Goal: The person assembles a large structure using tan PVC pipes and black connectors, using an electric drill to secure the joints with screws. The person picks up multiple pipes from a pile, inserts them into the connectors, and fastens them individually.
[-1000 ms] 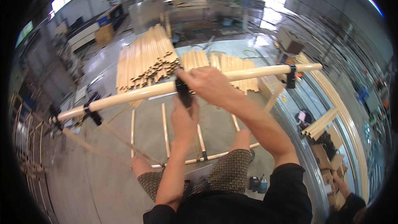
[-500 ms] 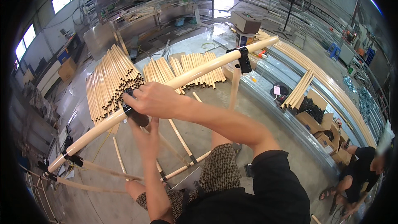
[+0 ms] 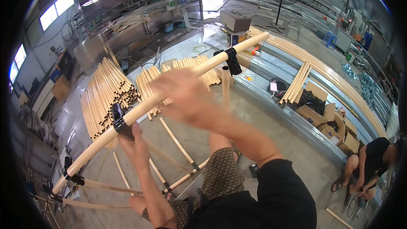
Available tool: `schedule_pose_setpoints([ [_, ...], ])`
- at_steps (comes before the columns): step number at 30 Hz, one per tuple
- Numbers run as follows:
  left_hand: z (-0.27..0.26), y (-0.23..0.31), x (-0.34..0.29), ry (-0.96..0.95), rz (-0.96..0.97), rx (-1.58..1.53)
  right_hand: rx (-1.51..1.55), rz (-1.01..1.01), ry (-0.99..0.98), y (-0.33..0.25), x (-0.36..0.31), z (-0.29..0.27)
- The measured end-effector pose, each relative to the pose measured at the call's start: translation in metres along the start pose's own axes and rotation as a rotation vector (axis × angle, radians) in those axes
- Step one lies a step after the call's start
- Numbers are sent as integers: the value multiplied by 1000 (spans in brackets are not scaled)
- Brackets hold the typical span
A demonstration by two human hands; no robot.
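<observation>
A long beige pipe (image 3: pixel 143 107) runs slantwise in front of me, from the lower left up to the far right. My left hand (image 3: pixel 135 144) grips a black pipe joint (image 3: pixel 120 122) from below, at the pipe's left middle; part of the joint is hidden by the fingers. My right hand (image 3: pixel 180 97), smeared by motion, is over the pipe's middle and apart from the joint; its fingers cannot be made out. Another black joint (image 3: pixel 231 60) sits near the right end, with an upright beige pipe (image 3: pixel 225 82) under it. A further black joint (image 3: pixel 73 173) is near the left end.
Beyond the pipe lie stacks of beige pipes (image 3: pixel 106 97). Cardboard boxes (image 3: pixel 333 131) with black parts stand at right, beside long metal bars (image 3: pixel 309 138). A co-worker in black (image 3: pixel 369 165) crouches at the lower right. A frame of joined pipes (image 3: pixel 182 181) is below my hands.
My right hand has left the black joint and moved right along the pipe. My left hand stays at the joint. The co-worker's raised hand has come down.
</observation>
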State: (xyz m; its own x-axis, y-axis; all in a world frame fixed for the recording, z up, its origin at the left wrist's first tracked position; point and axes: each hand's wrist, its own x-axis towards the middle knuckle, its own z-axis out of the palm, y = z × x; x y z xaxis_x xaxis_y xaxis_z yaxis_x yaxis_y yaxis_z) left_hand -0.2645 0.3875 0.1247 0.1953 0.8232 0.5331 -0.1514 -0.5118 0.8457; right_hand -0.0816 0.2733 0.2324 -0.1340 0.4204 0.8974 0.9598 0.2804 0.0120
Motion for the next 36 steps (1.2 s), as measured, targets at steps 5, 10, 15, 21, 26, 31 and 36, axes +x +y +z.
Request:
schedule_pose_setpoints([
  [5,10,-3,-2,51,50,-75,-267,835,114,79,-55,-95],
  [10,19,1,-3,103,36,-59,-165,909,-237,131,-75,-89],
  [15,14,3,-1,90,-11,-38,-218,889,-202,134,-72,-65],
  [21,14,2,0,78,-28,-25,-219,880,-97,138,-77,-49],
  [26,18,-1,1,72,23,-54,-283,835,-79,152,-91,-38],
  [31,19,-10,1,76,49,-18,-279,796,-42,155,-98,-33],
  [36,19,-10,1,70,38,12,-275,908,-106,146,-93,-28],
])
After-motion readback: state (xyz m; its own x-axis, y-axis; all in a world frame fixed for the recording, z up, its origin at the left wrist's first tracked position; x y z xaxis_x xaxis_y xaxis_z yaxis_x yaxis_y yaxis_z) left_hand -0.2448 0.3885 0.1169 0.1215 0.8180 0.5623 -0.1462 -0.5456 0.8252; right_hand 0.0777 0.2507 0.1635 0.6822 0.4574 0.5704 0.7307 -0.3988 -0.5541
